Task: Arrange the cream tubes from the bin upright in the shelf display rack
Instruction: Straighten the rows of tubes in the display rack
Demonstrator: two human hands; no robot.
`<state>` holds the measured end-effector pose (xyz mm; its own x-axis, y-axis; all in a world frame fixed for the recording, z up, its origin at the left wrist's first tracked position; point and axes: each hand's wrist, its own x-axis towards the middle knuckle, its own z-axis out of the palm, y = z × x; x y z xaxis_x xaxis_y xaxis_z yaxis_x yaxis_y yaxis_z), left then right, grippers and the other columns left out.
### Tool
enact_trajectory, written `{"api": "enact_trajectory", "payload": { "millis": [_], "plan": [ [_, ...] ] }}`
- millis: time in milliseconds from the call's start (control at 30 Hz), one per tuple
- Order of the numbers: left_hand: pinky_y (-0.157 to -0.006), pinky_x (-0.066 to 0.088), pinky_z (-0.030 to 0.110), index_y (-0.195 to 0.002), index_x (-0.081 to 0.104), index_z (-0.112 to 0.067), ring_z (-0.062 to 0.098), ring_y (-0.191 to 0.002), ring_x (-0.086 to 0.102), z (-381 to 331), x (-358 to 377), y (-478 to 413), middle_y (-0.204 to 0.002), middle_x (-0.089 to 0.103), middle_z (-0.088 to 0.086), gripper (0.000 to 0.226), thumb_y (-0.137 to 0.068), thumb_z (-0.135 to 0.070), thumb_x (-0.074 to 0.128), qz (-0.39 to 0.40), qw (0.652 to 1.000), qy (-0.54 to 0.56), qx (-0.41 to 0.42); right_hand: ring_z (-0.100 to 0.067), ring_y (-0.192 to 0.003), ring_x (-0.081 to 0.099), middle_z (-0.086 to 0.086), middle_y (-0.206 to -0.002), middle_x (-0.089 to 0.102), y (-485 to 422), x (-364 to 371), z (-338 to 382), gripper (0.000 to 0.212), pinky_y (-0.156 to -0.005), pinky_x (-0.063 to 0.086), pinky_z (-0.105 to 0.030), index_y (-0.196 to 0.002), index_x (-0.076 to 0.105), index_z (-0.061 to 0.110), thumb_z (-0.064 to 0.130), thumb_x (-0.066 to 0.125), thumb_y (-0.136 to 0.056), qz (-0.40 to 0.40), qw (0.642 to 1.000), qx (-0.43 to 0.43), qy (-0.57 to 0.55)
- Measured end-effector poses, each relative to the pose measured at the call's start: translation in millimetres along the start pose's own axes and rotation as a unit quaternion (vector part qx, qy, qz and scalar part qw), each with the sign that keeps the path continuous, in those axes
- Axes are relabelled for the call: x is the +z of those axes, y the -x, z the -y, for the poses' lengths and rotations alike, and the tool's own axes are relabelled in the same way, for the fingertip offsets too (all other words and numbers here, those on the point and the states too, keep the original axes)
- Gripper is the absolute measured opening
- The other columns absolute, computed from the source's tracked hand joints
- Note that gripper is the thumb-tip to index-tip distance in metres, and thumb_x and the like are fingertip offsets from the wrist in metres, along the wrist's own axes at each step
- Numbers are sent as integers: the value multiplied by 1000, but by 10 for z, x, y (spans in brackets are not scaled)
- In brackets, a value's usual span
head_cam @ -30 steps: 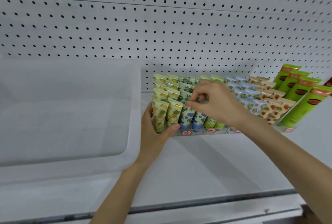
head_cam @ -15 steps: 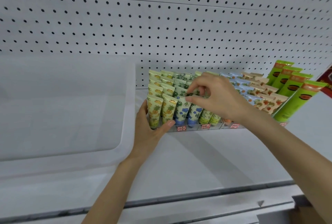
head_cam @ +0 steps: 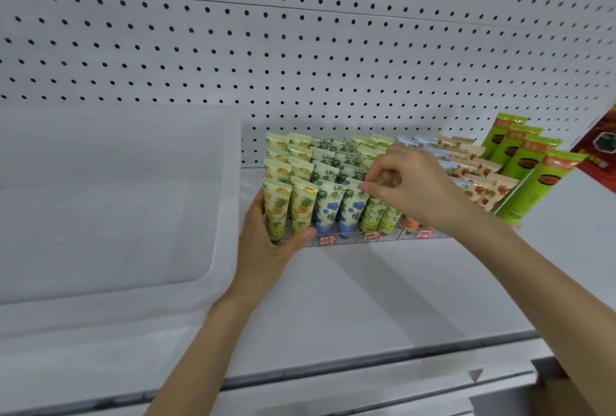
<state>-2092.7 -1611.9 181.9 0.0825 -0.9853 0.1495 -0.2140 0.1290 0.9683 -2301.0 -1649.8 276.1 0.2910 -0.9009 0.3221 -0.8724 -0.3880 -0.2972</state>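
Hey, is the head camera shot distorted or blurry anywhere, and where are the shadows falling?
Head view: the pegboard seams bow, wide-angle distortion; light is soft and even, no hard glare; faint arm shadows cross the shelf in front of the rack; the right hand looks slightly soft, the front cream tubes sharper; the translucent bin is hazy.

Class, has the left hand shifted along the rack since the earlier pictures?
No. The left hand still holds the front left corner of the display rack.
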Motion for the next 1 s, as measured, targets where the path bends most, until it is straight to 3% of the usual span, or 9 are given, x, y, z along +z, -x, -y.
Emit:
{"api": "enact_trajectory", "payload": {
  "millis": [200,367,533,667,867,1000],
  "plan": [
    [-71,38,-4,-130,41,-25,-26,-95,49,-16,-1,0,-117,55,-16,68,-74,-12,78,3,1000,13,4,-5,-63,48,4,-70,51,-12,5,-13,13,-59,31,-12,-73,67,21,29,72,-81,6,1000,3,-6],
    [-71,39,-3,-132,41,-24,-19,-101,51,-10,2,-6,-121,56,-12,70,-74,-13,78,1,1000,18,2,-6,-57,42,-2,-69,53,-81,-152,-7,11,-52,31,-9,-78,68,20,30,71,-82,1,999,18,-50],
    [-73,38,-2,-124,44,-30,-21,-99,52,-47,-3,4,-114,57,-22,62,-74,-13,78,7,1000,15,25,-6,-57,41,5,-66,49,-333,-265,-52,9,-56,32,-20,-80,69,21,29,69,-84,-8,997,39,-61],
    [-73,40,-1,-125,46,-26,-20,-99,53,-51,-8,6,-113,57,-21,62,-74,-9,77,8,999,25,23,-6,-56,40,2,-67,50,-449,-214,-36,14,-51,33,-8,-80,70,17,31,71,-82,47,997,28,-48],
    [-70,41,-1,-123,45,-30,-20,-99,53,-40,-8,-6,-114,58,-19,62,-74,-9,77,9,1000,24,13,-6,-55,42,3,-67,52,-464,-102,-14,17,-52,34,-9,-75,71,15,31,73,-80,73,996,17,-41],
    [-71,42,1,-122,46,-28,-18,-99,54,-55,-8,2,-112,59,-20,61,-74,-7,77,9,999,26,18,-12,-58,47,-8,-70,62,-458,-75,13,20,-55,37,-6,-72,71,11,29,73,-81,78,996,8,-32]
  ]
}}
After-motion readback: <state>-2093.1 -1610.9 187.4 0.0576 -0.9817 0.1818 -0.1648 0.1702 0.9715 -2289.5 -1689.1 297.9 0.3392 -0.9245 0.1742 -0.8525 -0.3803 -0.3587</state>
